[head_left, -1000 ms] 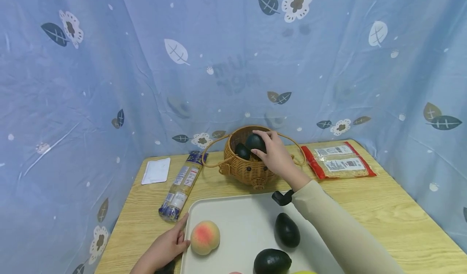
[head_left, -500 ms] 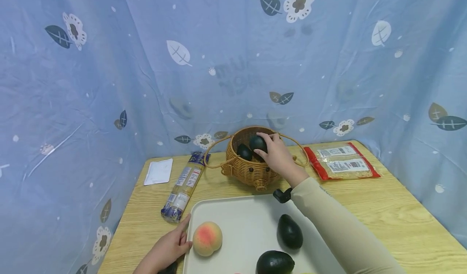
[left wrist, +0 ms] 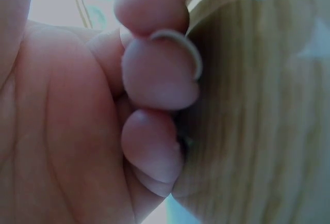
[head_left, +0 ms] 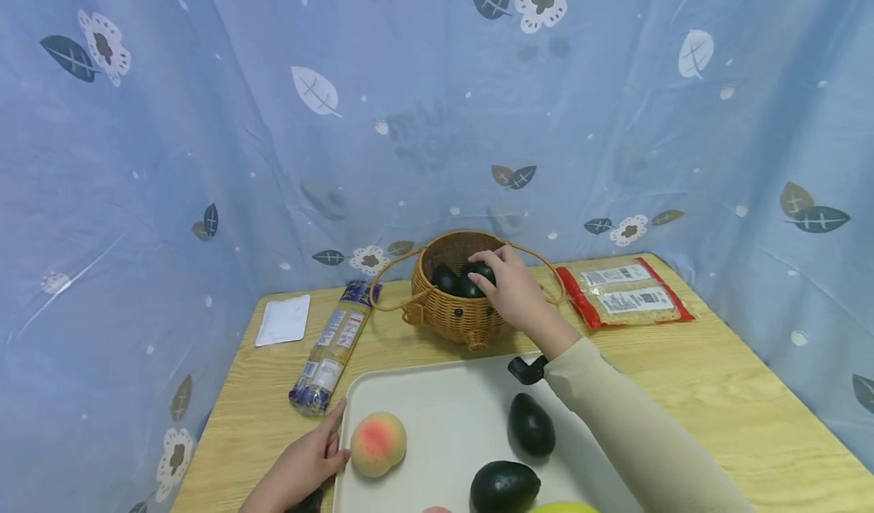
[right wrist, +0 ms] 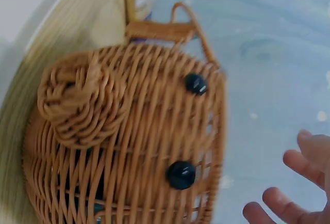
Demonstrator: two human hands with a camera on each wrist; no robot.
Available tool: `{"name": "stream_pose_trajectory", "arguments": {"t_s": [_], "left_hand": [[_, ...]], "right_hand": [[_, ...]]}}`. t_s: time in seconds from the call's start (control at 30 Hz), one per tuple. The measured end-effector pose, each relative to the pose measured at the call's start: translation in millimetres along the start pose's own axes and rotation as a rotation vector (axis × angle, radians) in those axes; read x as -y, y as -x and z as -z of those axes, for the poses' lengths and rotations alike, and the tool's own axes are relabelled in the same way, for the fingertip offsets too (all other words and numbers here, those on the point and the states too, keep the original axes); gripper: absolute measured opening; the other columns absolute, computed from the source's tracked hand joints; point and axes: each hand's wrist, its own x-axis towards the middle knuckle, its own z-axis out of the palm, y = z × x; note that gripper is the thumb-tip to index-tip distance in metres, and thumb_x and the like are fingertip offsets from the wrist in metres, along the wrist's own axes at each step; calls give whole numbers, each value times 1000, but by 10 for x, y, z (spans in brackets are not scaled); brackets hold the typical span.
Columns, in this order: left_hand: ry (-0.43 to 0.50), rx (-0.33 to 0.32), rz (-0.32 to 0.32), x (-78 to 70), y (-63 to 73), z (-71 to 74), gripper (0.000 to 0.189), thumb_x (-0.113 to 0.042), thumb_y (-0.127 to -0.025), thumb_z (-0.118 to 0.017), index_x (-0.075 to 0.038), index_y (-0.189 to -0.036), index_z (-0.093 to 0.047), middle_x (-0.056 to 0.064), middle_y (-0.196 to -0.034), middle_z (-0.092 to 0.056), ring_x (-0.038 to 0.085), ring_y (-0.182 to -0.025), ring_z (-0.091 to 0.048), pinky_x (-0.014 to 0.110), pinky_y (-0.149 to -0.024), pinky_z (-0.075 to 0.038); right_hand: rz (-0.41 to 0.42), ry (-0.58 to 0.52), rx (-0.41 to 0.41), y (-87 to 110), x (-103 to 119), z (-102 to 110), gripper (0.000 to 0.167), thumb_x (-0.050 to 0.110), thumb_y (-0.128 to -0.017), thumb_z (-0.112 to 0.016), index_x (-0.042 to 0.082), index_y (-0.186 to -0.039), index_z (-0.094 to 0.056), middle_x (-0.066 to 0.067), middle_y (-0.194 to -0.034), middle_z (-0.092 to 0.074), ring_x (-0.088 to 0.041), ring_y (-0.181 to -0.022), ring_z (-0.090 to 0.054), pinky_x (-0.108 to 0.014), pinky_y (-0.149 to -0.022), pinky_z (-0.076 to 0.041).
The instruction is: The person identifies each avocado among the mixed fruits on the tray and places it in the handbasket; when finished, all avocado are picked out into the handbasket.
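Note:
My right hand (head_left: pixel 512 281) is over the rim of a wicker basket (head_left: pixel 464 319) with an animal face and looped handles. Dark avocados (head_left: pixel 445 278) lie inside, one just below my fingers. The right wrist view shows parted fingers (right wrist: pixel 281 203) with nothing between them, beside the woven wall. My left hand (head_left: pixel 303 460) holds the left edge of an off-white tray (head_left: pixel 437 399), thumb and index finger at the rim. Its other fingers (left wrist: pixel 160 74) curl close against the wood-grain surface in the left wrist view. On the tray are a peach (head_left: pixel 378 444) and two avocados (head_left: pixel 531 426).
A long clear packet with blue ends (head_left: pixel 334 346) and a white sachet (head_left: pixel 283 319) lie left of the basket. To its right is a red-edged bag (head_left: pixel 624 293). A yellow thing (head_left: pixel 563 507) shows at the lower frame edge. Blue patterned curtain (head_left: pixel 437 118) surrounds the table.
The avocado in my right hand has gone down into the basket beside the others, and the fingers have come off it. My left hand has stayed at the tray's edge.

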Motion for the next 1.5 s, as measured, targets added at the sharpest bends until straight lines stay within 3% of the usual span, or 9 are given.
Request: {"name": "stream_pose_trajectory", "arguments": {"t_s": [0.23,0.43,0.63,0.8,1.07,1.33,1.5], "left_hand": [[9,-2,-2,-4,-4,43,84,-16,-97,-74,2,-164,-27,-3,-75,-50,6,-60,-43,26,-55,-36],[37,13,20,-15,-3,32,84,-16,-97,-74,2,-164,-26,-1,-75,-51,8,-60,-43,27,-54,-36],[52,23,30,-27,-2,3,86,-16,-96,-75,5,-163,-25,-1,-75,-51,8,-60,-44,27,-54,-36],[35,23,30,-15,-17,-10,85,-15,-96,-76,5,-163,-26,-2,-75,-51,7,-60,-44,27,-54,-36],[29,23,36,-5,-13,-6,87,-16,-95,-76,6,-162,-25,-1,-74,-50,7,-59,-43,27,-54,-36],[18,15,25,6,-35,-15,87,-15,-95,-76,7,-162,-25,-2,-73,-50,5,-58,-42,26,-54,-35],[29,27,21,-1,-36,-5,87,-14,-95,-75,8,-162,-24,-2,-73,-50,6,-58,-43,26,-54,-35]], "right_hand": [[123,6,17,314,8,77,10,21,-97,-78,17,-105,-81,-3,-103,-63,-17,-78,-58,-36,-68,-50],[191,20,137,607,-115,91,5,20,-91,-84,18,-96,-83,7,-94,-66,-8,-77,-62,-29,-67,-53],[291,17,303,846,-357,68,4,18,-88,-86,19,-90,-83,8,-91,-70,-16,-85,-67,-31,-74,-54],[280,-17,442,1008,-502,89,8,20,-87,-88,18,-93,-83,10,-94,-69,-19,-90,-68,-36,-81,-55],[309,-103,520,1235,-624,129,24,30,-81,-93,20,-100,-82,13,-101,-69,-9,-98,-65,-37,-89,-55],[155,-156,605,1381,-609,126,47,31,-78,-95,19,-119,-76,7,-121,-68,-21,-113,-64,-45,-98,-53],[139,-142,650,1438,-600,80,66,35,-74,-97,16,-131,-69,5,-128,-68,-18,-115,-62,-42,-100,-51]]}}
